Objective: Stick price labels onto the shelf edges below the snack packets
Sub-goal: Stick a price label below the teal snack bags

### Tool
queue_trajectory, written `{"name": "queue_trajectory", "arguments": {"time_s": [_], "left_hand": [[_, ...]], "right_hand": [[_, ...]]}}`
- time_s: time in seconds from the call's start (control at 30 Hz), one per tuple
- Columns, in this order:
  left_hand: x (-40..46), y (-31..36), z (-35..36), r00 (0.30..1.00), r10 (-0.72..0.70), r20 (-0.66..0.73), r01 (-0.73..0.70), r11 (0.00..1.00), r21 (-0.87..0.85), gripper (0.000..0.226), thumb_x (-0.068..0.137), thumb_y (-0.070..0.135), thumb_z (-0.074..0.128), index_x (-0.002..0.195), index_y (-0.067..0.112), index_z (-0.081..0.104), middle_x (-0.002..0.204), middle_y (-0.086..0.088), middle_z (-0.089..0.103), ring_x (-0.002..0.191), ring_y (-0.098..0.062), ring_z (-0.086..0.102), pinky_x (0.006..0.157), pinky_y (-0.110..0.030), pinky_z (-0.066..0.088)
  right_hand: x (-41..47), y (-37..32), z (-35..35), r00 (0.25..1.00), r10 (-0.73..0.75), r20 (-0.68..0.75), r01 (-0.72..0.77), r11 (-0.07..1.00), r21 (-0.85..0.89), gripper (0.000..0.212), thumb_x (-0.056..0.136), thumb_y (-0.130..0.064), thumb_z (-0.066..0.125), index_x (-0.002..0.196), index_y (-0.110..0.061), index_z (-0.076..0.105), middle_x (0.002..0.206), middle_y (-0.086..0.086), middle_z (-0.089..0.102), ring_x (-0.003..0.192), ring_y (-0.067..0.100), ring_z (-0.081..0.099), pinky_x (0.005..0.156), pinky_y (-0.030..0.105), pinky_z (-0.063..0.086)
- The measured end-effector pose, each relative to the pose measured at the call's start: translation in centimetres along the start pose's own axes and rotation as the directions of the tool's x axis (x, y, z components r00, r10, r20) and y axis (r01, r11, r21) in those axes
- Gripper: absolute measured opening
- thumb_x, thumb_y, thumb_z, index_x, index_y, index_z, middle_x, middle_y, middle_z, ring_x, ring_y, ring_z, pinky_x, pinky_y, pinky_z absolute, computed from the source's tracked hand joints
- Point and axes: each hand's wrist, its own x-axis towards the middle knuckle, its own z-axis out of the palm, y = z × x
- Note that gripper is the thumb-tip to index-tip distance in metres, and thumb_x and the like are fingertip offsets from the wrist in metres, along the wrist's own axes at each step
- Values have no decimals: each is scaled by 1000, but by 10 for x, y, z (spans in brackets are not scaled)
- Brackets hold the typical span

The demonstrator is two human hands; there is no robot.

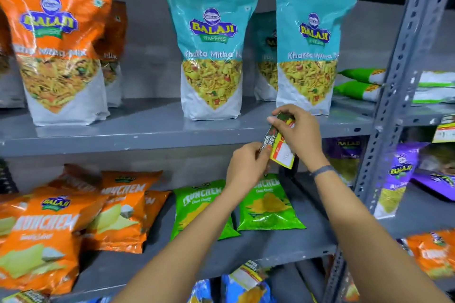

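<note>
A yellow, red and white price label (280, 146) is held between both hands in front of the grey upper shelf edge (147, 141). My right hand (299, 134) pinches its top, fingers curled over the dark printed end. My left hand (247, 166) grips its lower left end. The label hangs tilted, just below two teal snack packets (211, 47) (311, 47) standing on the upper shelf. Whether the label touches the shelf edge cannot be told.
Orange packets (56, 44) stand at upper left. Orange (44, 233) and green chip bags (267, 202) lie on the lower shelf. A perforated grey upright (398, 76) is at right, with purple packets (394, 179) beyond. A label (248, 274) sticks on the lower shelf edge.
</note>
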Motion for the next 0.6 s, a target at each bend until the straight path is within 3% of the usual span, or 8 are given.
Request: {"name": "queue_trajectory", "arguments": {"time_s": [0.07,0.2,0.3,0.43,0.6], "left_hand": [[3,5,-3,999,-31,-12,30,999,-30,43,92,31,49,51,17,47,59,-19,67,60,-33,67,65,-49,58],[8,21,-15,999,-54,1,54,998,-41,41,93,28,47,54,16,49,42,-2,56,41,-21,61,62,-49,59],[7,29,-31,1000,15,16,-17,991,136,39,94,31,46,60,13,50,58,-11,63,62,-33,67,67,-47,58],[4,29,-48,996,87,14,-84,887,454,38,94,41,47,63,20,48,77,-11,72,80,-31,65,68,-37,51],[3,25,-52,994,93,56,-107,747,656,35,91,45,51,80,15,65,82,-5,73,85,-28,65,69,-35,51]], "right_hand": [[9,2,-3,996,49,70,-46,998,-39,13,75,-36,73,79,-26,67,84,-2,67,81,16,61,69,35,47],[23,0,-11,977,62,204,-43,995,-94,17,72,-40,75,69,-28,64,70,-7,61,71,12,54,57,29,38],[23,3,-18,974,52,221,-47,998,-27,15,72,-35,77,71,-25,66,75,2,62,70,15,55,61,31,42],[12,10,-30,952,-13,305,-46,982,185,19,69,-15,80,69,-25,65,65,2,59,60,12,49,59,24,41],[1,17,-33,914,-84,397,35,991,128,24,66,-14,82,65,-31,65,62,-8,63,62,11,54,58,13,43]]}}
